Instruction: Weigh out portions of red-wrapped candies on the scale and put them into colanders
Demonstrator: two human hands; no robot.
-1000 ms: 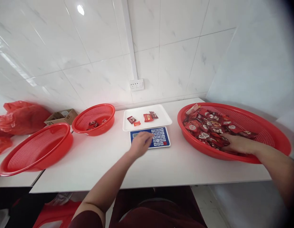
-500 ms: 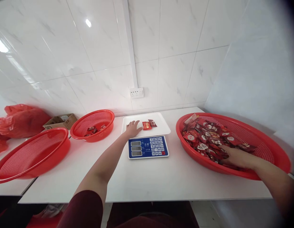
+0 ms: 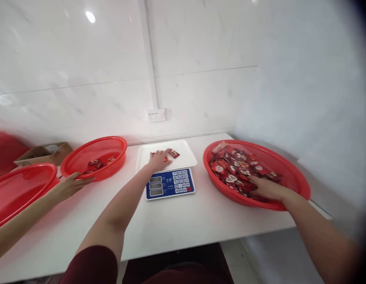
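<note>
My left hand lies palm down over the white weighing tray of a digital scale. Its fingers are apart and partly cover a red snack packet. A darker red packet lies just beyond the fingertips. In front of the tray is the scale's blue keypad panel. My right hand reaches into a large red plastic basket among many small red wrapped packets. Its fingertips are buried there, so their grip is hidden.
Another person's hand is at the rim of a smaller red basket with several packets in it. Another red basket and a cardboard box stand at the left. A wall socket is behind the scale.
The view has swung to the right. My left hand has moved over the red packet on the tray. Another person's hand has come in from the left. My right hand stays among the packets.
</note>
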